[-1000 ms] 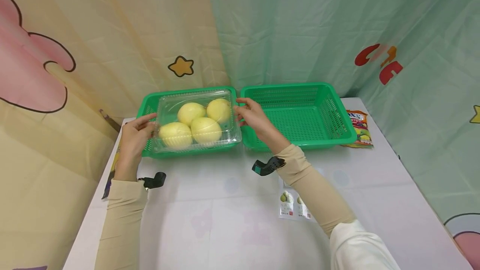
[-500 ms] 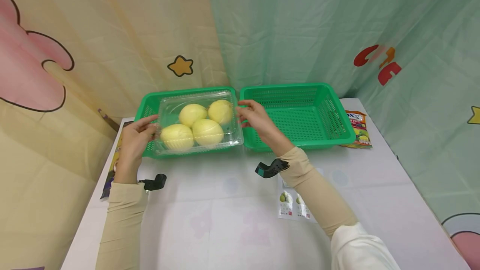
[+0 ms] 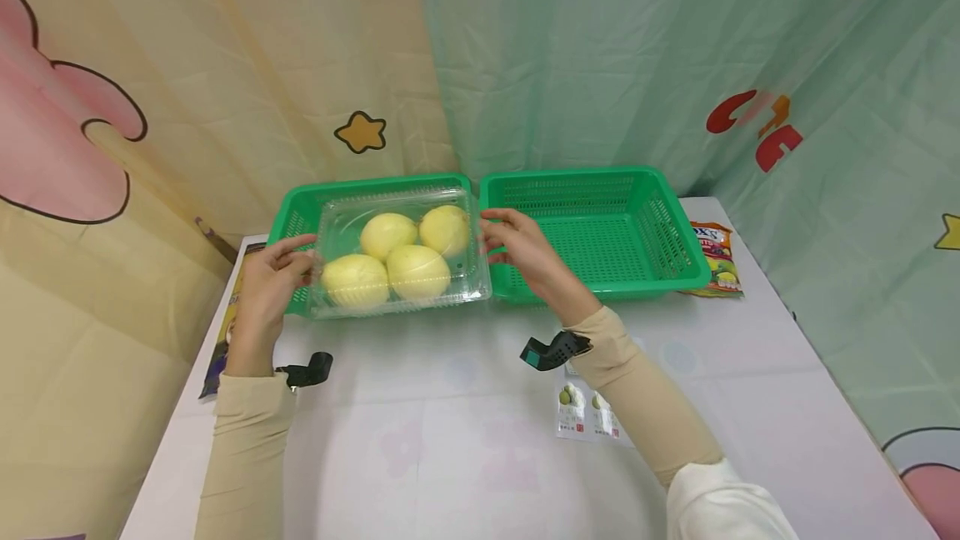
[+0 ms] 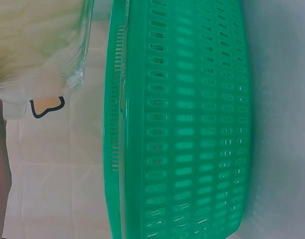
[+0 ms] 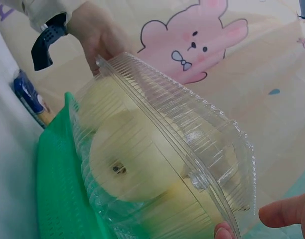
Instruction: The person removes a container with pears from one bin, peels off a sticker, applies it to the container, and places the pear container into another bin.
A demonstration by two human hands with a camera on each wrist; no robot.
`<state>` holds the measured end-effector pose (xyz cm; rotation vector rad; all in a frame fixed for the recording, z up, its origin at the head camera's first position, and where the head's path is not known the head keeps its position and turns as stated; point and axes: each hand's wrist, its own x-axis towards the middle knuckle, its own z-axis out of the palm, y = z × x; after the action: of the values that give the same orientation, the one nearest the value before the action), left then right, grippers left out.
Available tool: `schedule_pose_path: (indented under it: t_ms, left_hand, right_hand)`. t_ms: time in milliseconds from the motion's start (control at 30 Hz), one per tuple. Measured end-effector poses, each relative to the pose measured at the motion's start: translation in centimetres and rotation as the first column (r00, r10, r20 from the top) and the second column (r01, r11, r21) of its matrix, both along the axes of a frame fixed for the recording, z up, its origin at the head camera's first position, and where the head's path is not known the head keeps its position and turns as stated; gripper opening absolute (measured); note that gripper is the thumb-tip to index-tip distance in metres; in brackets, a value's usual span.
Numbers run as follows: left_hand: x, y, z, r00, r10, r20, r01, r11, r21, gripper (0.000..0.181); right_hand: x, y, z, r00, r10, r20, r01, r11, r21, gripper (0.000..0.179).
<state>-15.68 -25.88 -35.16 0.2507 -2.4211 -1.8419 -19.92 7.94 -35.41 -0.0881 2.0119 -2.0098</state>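
Note:
Both hands hold a clear plastic clamshell box [image 3: 471, 269] by its two ends, close over the left green basket [image 3: 291, 219]. Several round, pale yellow fruits [image 3: 417, 272] lie inside it. My left hand [image 3: 268, 282] grips the left end. At the opposite end, my right hand [image 3: 523, 248] pinches the edge between thumb and fingers. The right wrist view shows the box's ribbed wall [image 5: 182, 159] and a fruit [image 5: 132, 159] with a dark stem hollow. In the left wrist view the box appears above the perforated green basket [image 4: 192, 119].
A second green basket [image 3: 600, 244] stands beside the first, on the right. A colourful snack bag [image 3: 723, 265] lies past it, and another packet [image 3: 227, 332] lies at the left edge. A sheet of fruit stickers [image 3: 573, 408] is near my right forearm. Curtains [image 3: 360, 48] hang behind.
The clamshell box has shifted slightly toward me and to the right, with both hands still on its ends. The baskets and packets have stayed in place.

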Motion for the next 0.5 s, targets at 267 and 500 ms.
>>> schedule_pose_path:
  t_ms: [267, 500]
  left_hand:
    - [0.38, -0.47, -0.38, 0.999, -0.042, 0.013, 0.041, 0.996, 0.079, 0.023]
    - [0.52, -0.49, -0.38, 0.997, -0.073, -0.001, 0.073, 0.992, 0.101, 0.021]
  right_hand:
    - [0.61, 0.43, -0.22, 1.000, 0.019, 0.015, -0.018, 1.000, -0.020, 0.044]
    - [0.90, 0.80, -0.42, 0.999, 0.030, 0.021, -0.029, 0.999, -0.040, 0.045]
